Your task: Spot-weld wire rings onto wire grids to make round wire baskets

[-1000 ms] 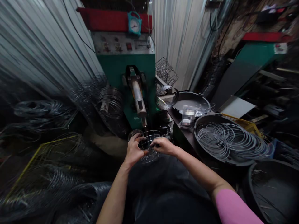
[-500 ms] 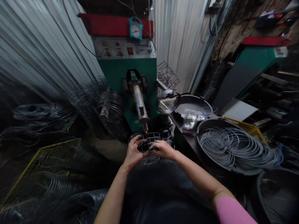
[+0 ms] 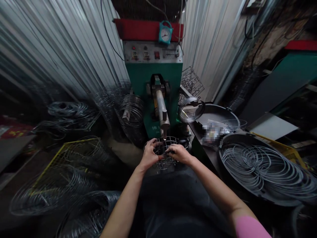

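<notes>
Between my hands is a round wire basket [image 3: 170, 140], directly below the upper electrode [image 3: 164, 134] of a green spot welding machine [image 3: 138, 74]. My left hand [image 3: 150, 153] grips its left side, thumb pointing inward and fingers curled over the wires. On the right side of the rim, my right hand [image 3: 178, 153] is closed with its fingertips pressed together on the wire. The electrode tip reaches the far part of the basket; whether it touches the wire I cannot make out. The lower part of the basket is dim.
Wire rings fill a large round pan [image 3: 225, 158] at the right, behind it another pan [image 3: 210, 110]. Wire coils [image 3: 132, 110] hang left of the machine. A yellow-edged crate [image 3: 47, 165] with wire rings stands at the lower left. A teal clock [image 3: 165, 34] hangs on the machine.
The whole view has shifted, so the machine and my hands sit further right in the picture. Both hands stay on the basket, which remains under the electrode.
</notes>
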Demonstrator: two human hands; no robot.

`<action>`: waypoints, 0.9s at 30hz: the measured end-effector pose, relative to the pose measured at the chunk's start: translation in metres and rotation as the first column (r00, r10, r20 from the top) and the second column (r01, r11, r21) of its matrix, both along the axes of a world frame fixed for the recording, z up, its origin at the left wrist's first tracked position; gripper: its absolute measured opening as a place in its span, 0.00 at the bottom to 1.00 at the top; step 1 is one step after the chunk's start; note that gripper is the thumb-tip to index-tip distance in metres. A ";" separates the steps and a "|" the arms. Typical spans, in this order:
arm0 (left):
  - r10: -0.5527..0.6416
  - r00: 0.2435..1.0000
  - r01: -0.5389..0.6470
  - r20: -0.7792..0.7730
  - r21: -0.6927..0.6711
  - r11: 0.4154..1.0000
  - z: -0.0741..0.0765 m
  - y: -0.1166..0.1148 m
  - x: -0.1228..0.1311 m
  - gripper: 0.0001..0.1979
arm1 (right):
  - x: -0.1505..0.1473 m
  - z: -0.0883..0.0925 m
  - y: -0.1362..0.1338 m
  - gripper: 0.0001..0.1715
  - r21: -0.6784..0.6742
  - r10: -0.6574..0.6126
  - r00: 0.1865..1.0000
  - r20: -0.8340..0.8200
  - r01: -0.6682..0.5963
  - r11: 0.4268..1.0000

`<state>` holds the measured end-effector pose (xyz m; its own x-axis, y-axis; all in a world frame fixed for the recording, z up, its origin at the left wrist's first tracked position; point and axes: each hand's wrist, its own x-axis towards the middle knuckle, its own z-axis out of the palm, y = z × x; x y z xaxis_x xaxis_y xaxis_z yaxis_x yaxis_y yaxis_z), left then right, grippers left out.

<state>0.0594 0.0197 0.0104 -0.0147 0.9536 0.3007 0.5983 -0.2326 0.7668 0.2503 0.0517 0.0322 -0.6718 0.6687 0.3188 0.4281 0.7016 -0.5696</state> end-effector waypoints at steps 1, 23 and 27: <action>0.009 1.000 -0.009 0.002 -0.010 1.000 0.000 0.002 0.000 0.30 | -0.001 0.002 0.003 0.08 -0.002 0.000 1.000 -0.004 0.000 1.000; 0.092 0.993 -0.095 -0.073 -0.044 0.994 0.011 0.012 0.002 0.29 | -0.007 -0.002 0.009 0.07 0.017 -0.126 0.992 -0.013 0.126 0.992; 0.123 0.991 -0.126 -0.051 -0.049 0.991 0.010 0.017 0.003 0.30 | -0.009 -0.004 0.016 0.07 0.025 -0.163 0.987 -0.006 0.163 0.986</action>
<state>0.0625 0.0366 0.0208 -0.1212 0.9595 0.2542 0.6561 -0.1147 0.7459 0.2415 0.0673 0.0283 -0.5531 0.7608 0.3395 0.5357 0.6369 -0.5545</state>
